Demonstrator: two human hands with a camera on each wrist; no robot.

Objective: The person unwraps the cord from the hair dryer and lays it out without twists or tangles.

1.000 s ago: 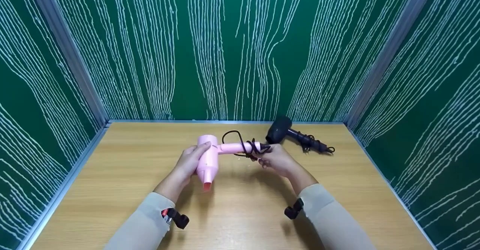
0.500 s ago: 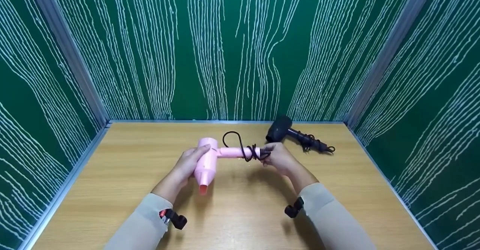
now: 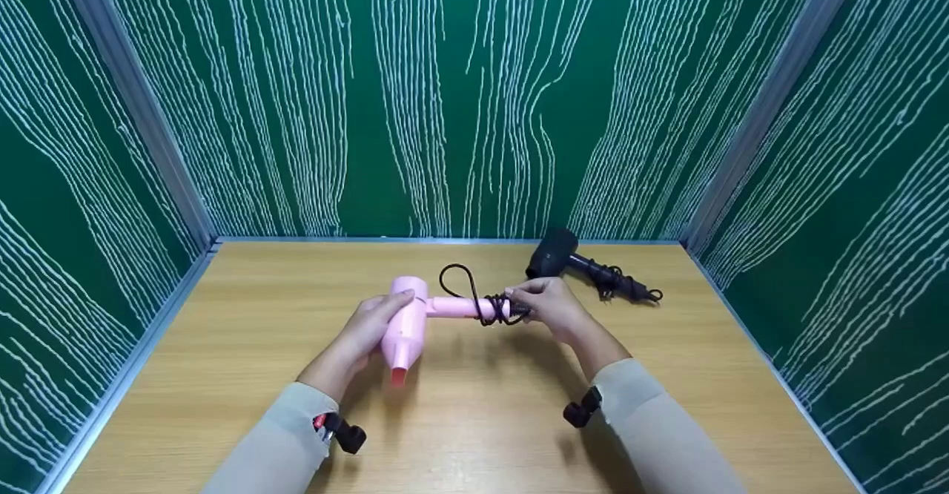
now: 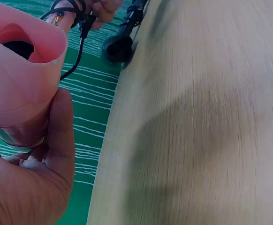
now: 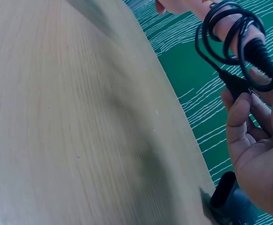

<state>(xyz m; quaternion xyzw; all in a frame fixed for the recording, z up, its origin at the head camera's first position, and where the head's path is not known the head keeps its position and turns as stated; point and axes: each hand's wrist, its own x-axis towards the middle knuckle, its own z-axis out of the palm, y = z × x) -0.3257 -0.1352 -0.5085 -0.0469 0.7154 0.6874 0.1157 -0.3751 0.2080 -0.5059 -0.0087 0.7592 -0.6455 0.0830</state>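
Note:
In the head view a pink hair dryer (image 3: 405,323) is held above the table, its nozzle pointing toward me and its handle to the right. My left hand (image 3: 368,325) grips the barrel from the left side; the left wrist view shows the thumb along the pink barrel (image 4: 24,89). A black cord (image 3: 492,308) winds around the handle, with one loose loop standing out behind it. At the handle's end, my right hand (image 3: 550,305) pinches the cord's black plug (image 5: 237,86), as the right wrist view shows. Its remaining fingers curl beneath.
A black hair dryer (image 3: 554,255) with its cord wrapped around the handle lies at the back right of the wooden table (image 3: 474,435), just behind my right hand. Green walls (image 3: 519,145) with white wavy lines enclose the back and sides.
The pink hair dryer has come slightly toward me and left with my left hand. My right fingers have shifted up over the handle's end. The black hair dryer has stayed put.

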